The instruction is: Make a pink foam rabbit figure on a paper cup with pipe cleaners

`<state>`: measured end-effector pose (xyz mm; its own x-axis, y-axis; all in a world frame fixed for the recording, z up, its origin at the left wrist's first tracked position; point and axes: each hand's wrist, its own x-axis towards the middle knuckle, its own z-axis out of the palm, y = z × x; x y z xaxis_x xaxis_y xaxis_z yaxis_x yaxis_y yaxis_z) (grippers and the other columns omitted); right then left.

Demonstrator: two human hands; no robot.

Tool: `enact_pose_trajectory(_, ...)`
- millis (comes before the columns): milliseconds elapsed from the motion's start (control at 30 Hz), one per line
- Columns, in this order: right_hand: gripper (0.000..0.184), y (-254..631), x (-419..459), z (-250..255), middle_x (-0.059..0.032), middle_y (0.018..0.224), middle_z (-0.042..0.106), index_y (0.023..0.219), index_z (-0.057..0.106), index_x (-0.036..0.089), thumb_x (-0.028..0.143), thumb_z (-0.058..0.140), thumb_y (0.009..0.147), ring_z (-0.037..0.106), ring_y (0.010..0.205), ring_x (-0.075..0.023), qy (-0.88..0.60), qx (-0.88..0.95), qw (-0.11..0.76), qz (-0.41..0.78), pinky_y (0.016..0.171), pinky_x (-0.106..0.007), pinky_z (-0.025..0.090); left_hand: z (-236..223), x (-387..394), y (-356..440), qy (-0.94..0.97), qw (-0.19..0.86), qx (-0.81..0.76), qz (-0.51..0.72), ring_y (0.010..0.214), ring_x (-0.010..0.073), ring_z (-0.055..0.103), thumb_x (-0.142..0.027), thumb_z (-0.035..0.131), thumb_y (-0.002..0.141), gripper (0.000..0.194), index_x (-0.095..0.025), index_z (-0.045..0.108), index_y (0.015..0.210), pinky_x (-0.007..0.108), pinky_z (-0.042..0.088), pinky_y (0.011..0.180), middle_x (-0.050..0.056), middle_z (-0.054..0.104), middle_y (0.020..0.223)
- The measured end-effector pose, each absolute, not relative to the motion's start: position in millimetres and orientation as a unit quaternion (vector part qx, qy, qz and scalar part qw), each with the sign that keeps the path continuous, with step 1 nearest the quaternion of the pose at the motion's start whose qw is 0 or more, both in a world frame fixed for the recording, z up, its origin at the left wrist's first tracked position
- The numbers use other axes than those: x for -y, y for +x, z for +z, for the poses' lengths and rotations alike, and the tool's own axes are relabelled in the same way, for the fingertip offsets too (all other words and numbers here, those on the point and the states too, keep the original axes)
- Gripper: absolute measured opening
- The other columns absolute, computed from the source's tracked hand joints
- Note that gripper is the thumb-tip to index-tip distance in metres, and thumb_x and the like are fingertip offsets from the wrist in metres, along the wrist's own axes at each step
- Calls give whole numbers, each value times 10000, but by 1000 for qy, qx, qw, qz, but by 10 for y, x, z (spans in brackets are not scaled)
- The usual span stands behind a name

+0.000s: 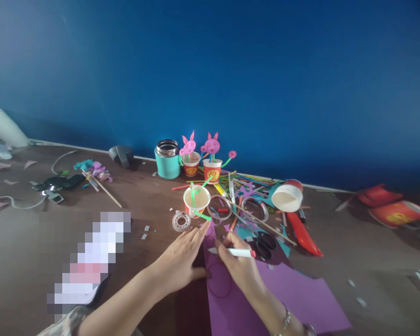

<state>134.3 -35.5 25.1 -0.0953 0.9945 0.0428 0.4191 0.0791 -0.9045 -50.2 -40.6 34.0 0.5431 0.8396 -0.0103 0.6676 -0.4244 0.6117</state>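
A sheet of purple paper [269,301] lies in front of me, with a large circle outline and smaller round outlines near its left edge. My left hand [180,256] rests by that edge, fingers stretched out and close together, holding nothing. Pinched in my right hand [239,268] is a white marker [240,252] with a red end, its tip over the paper above the large circle. Just beyond my left fingertips stands a paper cup [196,198] with green pipe cleaners. A white ring-shaped piece [181,221] lies left of it.
Two red cups [213,171] with pink paper animal figures stand near the blue wall beside a turquoise jar [168,159]. Rolls of tape [219,208], black-handled scissors [265,245], pipe cleaners and scraps clutter the right. A pixelated phone-like object [91,261] lies left.
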Motion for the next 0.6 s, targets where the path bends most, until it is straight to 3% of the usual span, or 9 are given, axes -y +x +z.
enact_pose_trajectory(433, 290, 1338, 354, 245, 55, 527, 421, 613, 397, 217, 366, 550, 808, 397, 490, -107, -569, 628, 370, 380, 467, -219, 325, 334, 415, -507, 838, 262, -451, 158, 1335, 318, 332, -313, 762, 701, 1158, -287, -121, 1450, 486, 306, 1073, 154, 323, 1476)
enact_pose_trajectory(600, 279, 1334, 355, 251, 58, 529, 413, 601, 383, 217, 326, 550, 797, 385, 508, -106, -578, 634, 361, 365, 482, -222, 319, 340, 417, -512, 837, 267, -447, 170, 1326, 321, 348, -345, 728, 734, 1102, -289, -104, 1454, 488, 313, 1068, 152, 328, 1473)
